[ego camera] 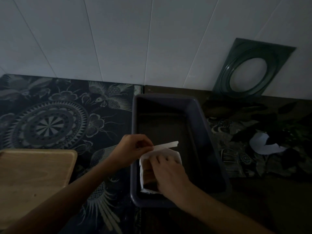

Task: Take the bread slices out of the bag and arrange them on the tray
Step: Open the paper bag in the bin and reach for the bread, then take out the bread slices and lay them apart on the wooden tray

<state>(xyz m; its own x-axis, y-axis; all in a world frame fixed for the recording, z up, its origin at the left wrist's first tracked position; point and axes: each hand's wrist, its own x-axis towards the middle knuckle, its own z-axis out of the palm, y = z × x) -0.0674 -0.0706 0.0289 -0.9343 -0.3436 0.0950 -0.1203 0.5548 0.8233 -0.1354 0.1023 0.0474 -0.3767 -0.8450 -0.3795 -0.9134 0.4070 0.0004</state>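
A white bread bag [175, 155] lies open in the near end of a dark plastic bin [199, 122], with brown bread slices [149, 174] showing inside it. My left hand [133, 150] pinches a torn white strip of the bag [167, 145] and holds it up over the bin. My right hand [167, 173] rests on top of the bag, fingers curled over the slices; whether they grip a slice is hidden. A pale wooden tray [33, 176] lies at the near left, with nothing on the part I see.
The counter is covered by a dark patterned cloth [50, 122]. A green frame with an oval hole [249, 71] leans on the white wall at the back right. A torn white scrap [265, 146] lies right of the bin. The light is very dim.
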